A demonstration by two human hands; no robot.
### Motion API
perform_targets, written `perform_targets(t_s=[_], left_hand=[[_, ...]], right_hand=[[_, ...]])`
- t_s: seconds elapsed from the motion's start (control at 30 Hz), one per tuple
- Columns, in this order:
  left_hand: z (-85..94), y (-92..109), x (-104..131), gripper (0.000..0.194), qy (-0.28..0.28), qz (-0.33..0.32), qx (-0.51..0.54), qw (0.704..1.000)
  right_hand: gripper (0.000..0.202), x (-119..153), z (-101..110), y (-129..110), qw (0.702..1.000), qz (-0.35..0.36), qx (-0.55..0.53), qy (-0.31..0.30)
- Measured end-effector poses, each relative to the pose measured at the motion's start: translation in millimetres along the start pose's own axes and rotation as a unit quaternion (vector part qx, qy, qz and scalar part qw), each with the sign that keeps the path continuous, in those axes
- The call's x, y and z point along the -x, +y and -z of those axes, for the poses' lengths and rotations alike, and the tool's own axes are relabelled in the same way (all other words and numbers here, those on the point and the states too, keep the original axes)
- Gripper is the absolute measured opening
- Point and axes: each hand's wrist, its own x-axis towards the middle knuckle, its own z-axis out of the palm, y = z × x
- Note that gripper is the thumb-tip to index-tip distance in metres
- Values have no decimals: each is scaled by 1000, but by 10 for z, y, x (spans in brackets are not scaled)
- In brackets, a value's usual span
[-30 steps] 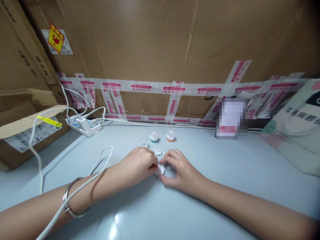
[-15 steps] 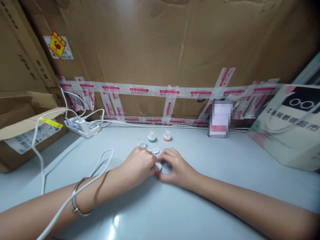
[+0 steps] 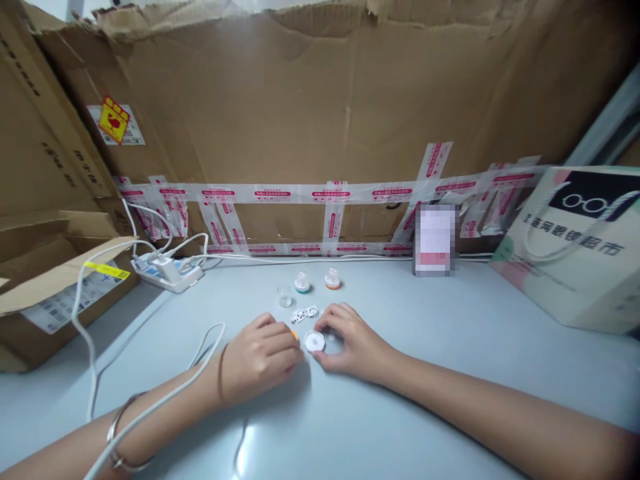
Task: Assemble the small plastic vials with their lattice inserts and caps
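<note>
My right hand pinches a small white round disc by its edge, its face turned up. Left of it, my left hand has its fingers curled around an orange piece, most of which is hidden by the fingers. Just beyond the hands lies a white sheet-like piece with dark marks. Behind that stand a clear empty cup, a small domed toy with a green base and another with an orange base.
A white cable runs across my left forearm. At the back left are a power strip and an open cardboard box. A phone leans against the large taped carton; a paper bag stands right.
My left hand has moved left, away from the white disc, and the orange piece now shows at its fingers. The disc stays in my right hand. The view has tilted up slightly.
</note>
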Motion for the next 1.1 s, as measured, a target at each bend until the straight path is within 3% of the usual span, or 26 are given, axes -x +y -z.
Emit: perform_targets(t_s=[0.17,0.3,0.47,0.57,0.67,1.1], left_hand=[[-149,23,60,15,-25,-41,-9,999],[-157,-9,51,13,-33,-26,6,999],[-63,-66,4,12,-13,76,110,991],[-40,-117,-69,12,-36,160,156,974],[-60,-152,-165,12,-79,202,200,955],[-162,-197,-375,10,-138,171,224,950]], right_hand=[[20,-11,14,-10,1000,-18,-5,-14],[21,-12,11,-4,1000,-17,-4,-16],[21,-7,7,7,999,-17,-18,-21],[23,-8,-5,25,999,-14,-32,-17],[26,-13,-18,40,999,-12,-43,-11],[21,-26,4,16,999,-14,-42,-25]])
